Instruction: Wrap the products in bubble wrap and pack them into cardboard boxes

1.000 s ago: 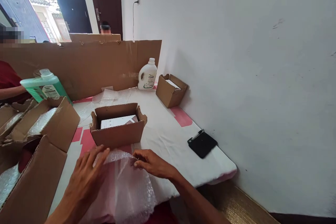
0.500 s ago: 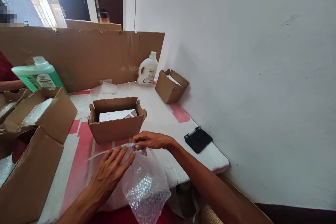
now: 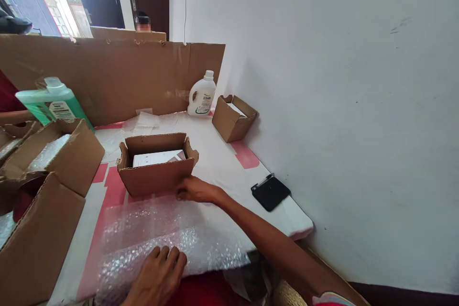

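A sheet of bubble wrap (image 3: pixel 143 229) lies spread over the front of the table. At its near side my left hand (image 3: pixel 161 267) is closed on it with bent fingers. My right hand (image 3: pixel 195 189) is pinched at the sheet's far edge, close to the lower right corner of an open cardboard box (image 3: pixel 156 178); the fingertips are partly hidden. Inside that box stands a white carton (image 3: pixel 156 158) with a pinkish corner print.
More open cardboard boxes (image 3: pixel 32 244) with bubble wrap inside line the left. A green bottle (image 3: pixel 57 103), a white jug (image 3: pixel 202 95), a smaller box (image 3: pixel 233 122) and a black flat item (image 3: pixel 270 192) stand around. A cardboard partition (image 3: pixel 125 79) and a wall border the table.
The bubble wrap, bunched and hanging before, is now laid out flat across the table. My left hand has moved down toward the near edge; my right hand stays by the box.
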Demonstrator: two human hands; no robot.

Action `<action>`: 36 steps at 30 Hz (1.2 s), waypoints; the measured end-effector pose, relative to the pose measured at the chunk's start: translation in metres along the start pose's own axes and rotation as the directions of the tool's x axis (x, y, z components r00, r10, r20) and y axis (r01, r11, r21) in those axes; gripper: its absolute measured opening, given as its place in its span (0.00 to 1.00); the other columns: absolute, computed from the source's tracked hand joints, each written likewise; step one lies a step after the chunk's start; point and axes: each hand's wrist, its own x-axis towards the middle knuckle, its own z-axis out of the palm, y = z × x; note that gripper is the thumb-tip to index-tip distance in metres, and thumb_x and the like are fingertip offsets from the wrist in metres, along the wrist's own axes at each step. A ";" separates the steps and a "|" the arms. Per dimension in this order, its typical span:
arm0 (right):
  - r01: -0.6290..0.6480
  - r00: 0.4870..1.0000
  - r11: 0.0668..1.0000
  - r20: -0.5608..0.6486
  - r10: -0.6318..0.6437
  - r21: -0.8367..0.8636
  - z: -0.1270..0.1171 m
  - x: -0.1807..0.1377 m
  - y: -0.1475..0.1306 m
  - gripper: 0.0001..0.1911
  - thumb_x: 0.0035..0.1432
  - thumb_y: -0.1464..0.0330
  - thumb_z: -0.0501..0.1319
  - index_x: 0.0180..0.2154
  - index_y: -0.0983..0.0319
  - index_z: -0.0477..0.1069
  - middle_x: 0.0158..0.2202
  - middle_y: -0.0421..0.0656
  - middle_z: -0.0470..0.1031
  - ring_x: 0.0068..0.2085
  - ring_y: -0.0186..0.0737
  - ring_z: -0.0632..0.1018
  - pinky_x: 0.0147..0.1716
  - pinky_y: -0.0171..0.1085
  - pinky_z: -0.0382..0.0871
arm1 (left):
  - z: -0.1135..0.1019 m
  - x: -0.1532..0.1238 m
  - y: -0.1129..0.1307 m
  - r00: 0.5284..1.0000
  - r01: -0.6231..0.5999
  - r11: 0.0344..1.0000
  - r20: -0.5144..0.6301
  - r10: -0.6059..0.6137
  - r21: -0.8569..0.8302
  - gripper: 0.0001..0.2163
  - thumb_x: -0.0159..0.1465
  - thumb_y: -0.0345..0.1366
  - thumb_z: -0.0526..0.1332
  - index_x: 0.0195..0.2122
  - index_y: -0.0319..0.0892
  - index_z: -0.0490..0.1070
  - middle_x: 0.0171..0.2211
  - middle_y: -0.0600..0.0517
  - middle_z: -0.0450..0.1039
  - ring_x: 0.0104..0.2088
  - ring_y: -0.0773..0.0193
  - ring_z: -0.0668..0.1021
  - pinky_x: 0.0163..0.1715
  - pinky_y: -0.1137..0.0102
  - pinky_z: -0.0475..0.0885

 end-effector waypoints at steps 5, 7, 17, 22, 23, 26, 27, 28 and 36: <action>-0.218 0.958 0.943 -0.241 0.157 -0.252 0.025 -0.016 -0.034 0.09 0.64 0.77 0.59 0.44 0.65 0.76 0.42 0.55 0.78 0.47 0.54 0.77 0.46 0.47 0.68 | -0.009 -0.003 -0.016 0.989 0.081 0.960 -0.099 -0.111 -0.268 0.24 0.56 0.51 0.68 0.50 0.45 0.72 0.43 0.46 0.79 0.40 0.52 0.81 0.40 0.60 0.76; -0.317 0.891 0.894 -0.422 0.167 -0.316 0.045 -0.031 -0.047 0.10 0.66 0.73 0.59 0.48 0.67 0.73 0.46 0.58 0.76 0.50 0.57 0.75 0.49 0.51 0.68 | -0.020 -0.012 -0.033 0.958 0.150 0.923 -0.179 -0.224 -0.353 0.22 0.62 0.49 0.64 0.55 0.46 0.69 0.47 0.46 0.78 0.45 0.56 0.80 0.44 0.64 0.76; 0.152 0.864 0.934 -0.416 -0.284 -0.322 0.168 0.030 -0.087 0.40 0.64 0.45 0.58 0.65 0.65 0.58 0.67 0.52 0.65 0.68 0.50 0.63 0.67 0.47 0.57 | 0.068 -0.050 -0.059 0.886 0.280 0.958 -0.367 -0.283 -0.063 0.42 0.60 0.34 0.56 0.73 0.48 0.36 0.67 0.36 0.62 0.67 0.36 0.63 0.60 0.36 0.59; -0.121 0.888 0.965 -0.459 0.000 -0.233 0.149 -0.003 -0.020 0.41 0.65 0.45 0.57 0.69 0.63 0.56 0.72 0.53 0.55 0.72 0.55 0.54 0.69 0.57 0.51 | 0.051 -0.039 -0.062 0.893 0.332 0.938 -0.289 -0.346 -0.098 0.39 0.65 0.45 0.55 0.74 0.42 0.39 0.71 0.31 0.50 0.70 0.33 0.56 0.60 0.36 0.60; -0.185 0.878 0.960 -0.473 0.065 -0.211 0.143 -0.018 -0.006 0.42 0.65 0.45 0.56 0.70 0.63 0.53 0.73 0.53 0.51 0.73 0.56 0.51 0.69 0.58 0.49 | 0.046 -0.038 -0.063 0.888 0.343 0.932 -0.285 -0.362 -0.114 0.38 0.65 0.46 0.54 0.73 0.42 0.40 0.72 0.32 0.50 0.70 0.34 0.56 0.61 0.37 0.59; -0.369 0.826 0.916 -0.507 0.247 -0.156 0.127 -0.061 0.026 0.44 0.67 0.45 0.54 0.72 0.62 0.46 0.74 0.53 0.42 0.74 0.55 0.45 0.70 0.59 0.43 | 0.039 -0.037 -0.071 0.892 0.351 0.926 -0.253 -0.376 -0.139 0.38 0.66 0.50 0.53 0.73 0.43 0.43 0.71 0.35 0.52 0.71 0.38 0.56 0.63 0.39 0.58; -0.405 0.814 0.902 -0.508 0.281 -0.149 0.123 -0.071 0.032 0.44 0.67 0.45 0.53 0.73 0.62 0.45 0.75 0.52 0.40 0.74 0.54 0.44 0.70 0.59 0.42 | 0.039 -0.037 -0.075 0.893 0.363 0.921 -0.228 -0.388 -0.142 0.38 0.65 0.51 0.53 0.73 0.42 0.44 0.71 0.35 0.53 0.71 0.39 0.56 0.63 0.40 0.58; -0.429 0.805 0.891 -0.509 0.304 -0.147 0.121 -0.078 0.037 0.45 0.67 0.44 0.52 0.73 0.62 0.44 0.75 0.52 0.39 0.74 0.53 0.43 0.70 0.59 0.41 | 0.039 -0.037 -0.080 0.895 0.377 0.915 -0.198 -0.400 -0.144 0.37 0.65 0.52 0.53 0.73 0.41 0.46 0.71 0.35 0.53 0.71 0.40 0.57 0.64 0.41 0.58; -0.492 0.779 0.863 -0.498 0.380 -0.112 0.118 -0.090 0.030 0.45 0.69 0.46 0.50 0.73 0.67 0.40 0.75 0.57 0.37 0.75 0.53 0.40 0.71 0.57 0.40 | 0.019 -0.045 -0.119 0.859 0.499 0.852 -0.043 -0.511 -0.158 0.36 0.68 0.54 0.51 0.72 0.39 0.48 0.71 0.34 0.51 0.71 0.42 0.55 0.66 0.43 0.56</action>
